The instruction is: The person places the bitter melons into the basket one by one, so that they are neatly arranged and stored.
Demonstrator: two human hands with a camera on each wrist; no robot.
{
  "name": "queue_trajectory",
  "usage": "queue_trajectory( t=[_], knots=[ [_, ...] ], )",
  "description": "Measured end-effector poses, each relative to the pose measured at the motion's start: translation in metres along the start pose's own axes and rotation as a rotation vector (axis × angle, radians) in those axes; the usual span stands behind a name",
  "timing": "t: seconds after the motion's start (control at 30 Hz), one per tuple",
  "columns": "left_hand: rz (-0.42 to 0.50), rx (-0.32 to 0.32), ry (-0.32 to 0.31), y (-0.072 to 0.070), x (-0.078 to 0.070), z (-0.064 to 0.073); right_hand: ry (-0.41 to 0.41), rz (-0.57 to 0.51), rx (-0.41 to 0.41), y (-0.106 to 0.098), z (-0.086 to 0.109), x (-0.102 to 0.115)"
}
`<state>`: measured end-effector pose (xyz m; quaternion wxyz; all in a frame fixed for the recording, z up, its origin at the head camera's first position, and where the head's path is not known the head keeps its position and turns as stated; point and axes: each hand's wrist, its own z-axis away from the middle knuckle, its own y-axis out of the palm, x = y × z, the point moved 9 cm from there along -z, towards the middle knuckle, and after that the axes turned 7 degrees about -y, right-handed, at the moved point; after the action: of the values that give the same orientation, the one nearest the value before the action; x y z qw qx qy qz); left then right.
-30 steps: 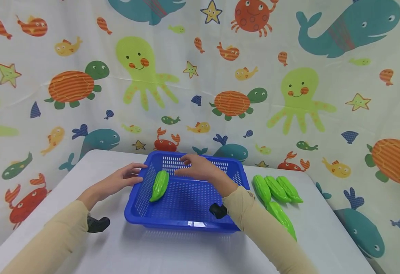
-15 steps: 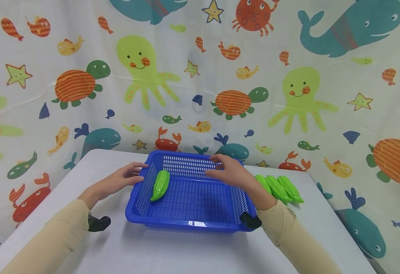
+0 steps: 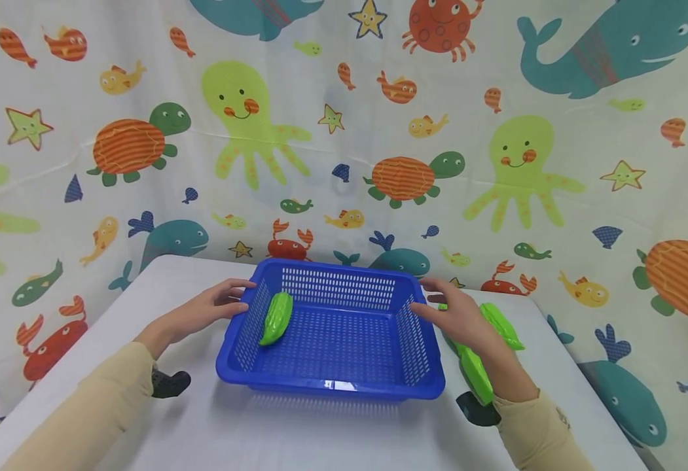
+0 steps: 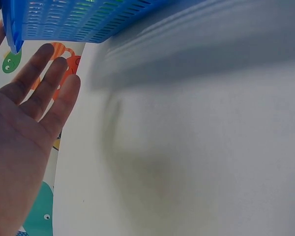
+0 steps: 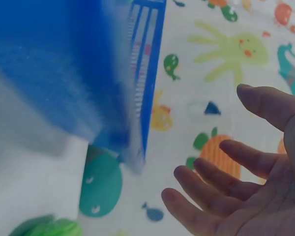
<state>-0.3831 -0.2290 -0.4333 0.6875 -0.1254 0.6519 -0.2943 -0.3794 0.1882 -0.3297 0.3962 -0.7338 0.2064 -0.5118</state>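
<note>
A blue perforated plastic basket (image 3: 332, 386) stands on the white table, with one glossy, ridged, bright green gourd-like piece (image 3: 277, 318) at its left inside. My left hand (image 3: 205, 309) is beside the basket's left rim, fingertips right at it; the left wrist view shows several fingers (image 4: 64, 105) extended. Over the basket's right rim, my right hand (image 3: 458, 319) has its fingers spread and holds nothing. Behind and below that hand lie more of these green pieces, a far one (image 3: 501, 325) and a nearer one (image 3: 476, 373), others partly hidden by the hand.
The white table (image 3: 296, 438) extends in front of the basket and to both sides. A cloth backdrop (image 3: 332, 65) printed with sea animals hangs behind the table and along its sides. Each wrist wears a black device (image 3: 169, 384).
My right hand has moved right, from above the basket's middle to its right rim, over the green pieces. The left hand and the green piece in the basket have stayed put.
</note>
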Motion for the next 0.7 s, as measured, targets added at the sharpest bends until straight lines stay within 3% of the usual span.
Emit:
queue_trajectory(
  t=[0.23,0.53,0.7],
  knots=[
    [0.004,0.003,-0.007,-0.001,0.001,0.002,0.078,-0.026,-0.006,-0.007,0.015,-0.04],
    [0.002,0.008,-0.002,-0.001,0.001,-0.002,0.195,0.069,0.04,-0.013,0.041,-0.087],
    [0.011,0.015,-0.009,-0.001,0.002,-0.002,0.211,0.073,0.076,-0.012,0.057,-0.105]
  ],
)
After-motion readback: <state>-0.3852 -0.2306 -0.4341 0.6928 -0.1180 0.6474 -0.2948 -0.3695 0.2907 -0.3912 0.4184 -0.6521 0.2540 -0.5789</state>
